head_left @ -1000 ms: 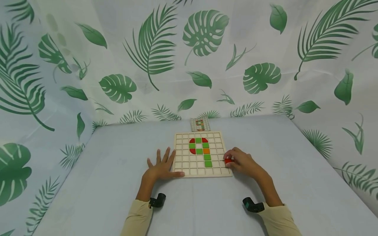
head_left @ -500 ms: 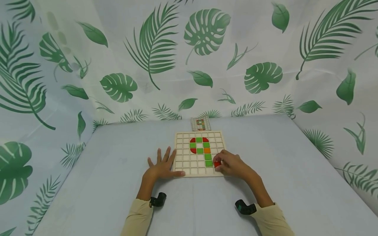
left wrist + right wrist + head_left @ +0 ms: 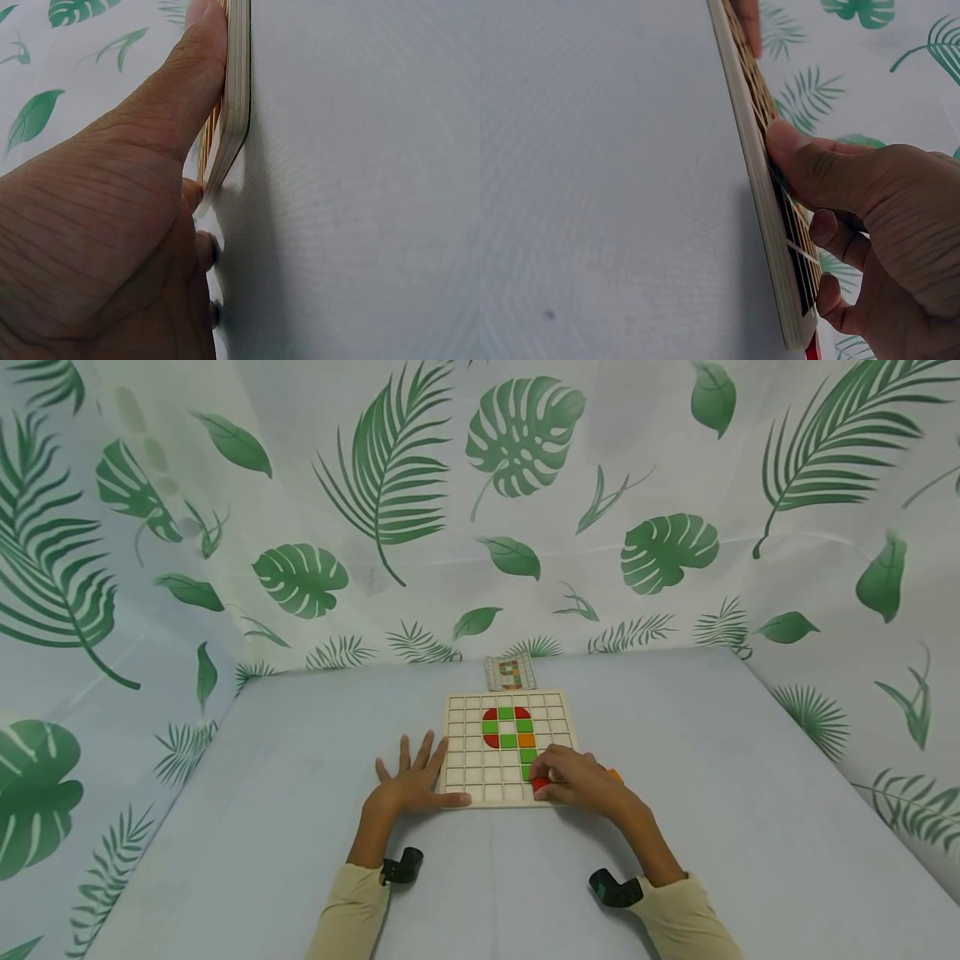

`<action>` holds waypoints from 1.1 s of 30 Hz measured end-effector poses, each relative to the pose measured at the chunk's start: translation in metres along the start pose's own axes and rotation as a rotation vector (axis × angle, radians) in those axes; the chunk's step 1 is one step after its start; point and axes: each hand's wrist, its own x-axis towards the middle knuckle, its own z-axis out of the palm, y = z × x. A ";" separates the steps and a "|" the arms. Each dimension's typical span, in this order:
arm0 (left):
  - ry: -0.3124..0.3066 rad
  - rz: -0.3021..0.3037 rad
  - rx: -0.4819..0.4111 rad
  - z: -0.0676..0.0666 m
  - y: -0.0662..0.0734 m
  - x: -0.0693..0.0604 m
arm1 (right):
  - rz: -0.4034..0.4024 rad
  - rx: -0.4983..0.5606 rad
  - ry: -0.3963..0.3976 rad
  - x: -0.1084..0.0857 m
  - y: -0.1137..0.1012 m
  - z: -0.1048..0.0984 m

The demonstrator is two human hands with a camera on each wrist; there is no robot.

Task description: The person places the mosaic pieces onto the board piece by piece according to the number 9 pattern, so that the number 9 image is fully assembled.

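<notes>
A pale wooden grid board [image 3: 474, 760] lies flat on the table, with red, green and orange tiles set in its squares in the form of a 9. The left hand [image 3: 408, 789] rests spread at the board's left edge, its thumb on the front-left corner; the left wrist view shows the thumb [image 3: 199, 67] along the rim. The right hand [image 3: 583, 782] pinches a red tile [image 3: 540, 784] between thumb and fingers over the front row, just below the column of green tiles [image 3: 528, 756]. Its fingers partly hide that tile and the board's right side.
Behind the board lies a small card [image 3: 510, 673] printed with a like figure on a grid. An orange piece [image 3: 615, 775] shows from behind the right hand, off the board's right side. The white table cloth [image 3: 300, 777] meets leaf-printed curtains at the back and sides.
The right hand has moved left with the red tile, from the board's right edge to the front row below the green column. An orange piece has come into sight behind it. The left hand stays put.
</notes>
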 end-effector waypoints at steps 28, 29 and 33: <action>-0.005 -0.013 0.013 -0.001 0.002 -0.001 | -0.012 -0.018 -0.005 0.006 -0.005 0.006; -0.005 -0.012 0.014 -0.001 0.002 0.000 | -0.016 -0.022 -0.005 0.006 -0.004 0.005; -0.003 -0.007 0.015 0.000 0.001 0.000 | -0.033 -0.040 0.000 0.005 -0.002 0.005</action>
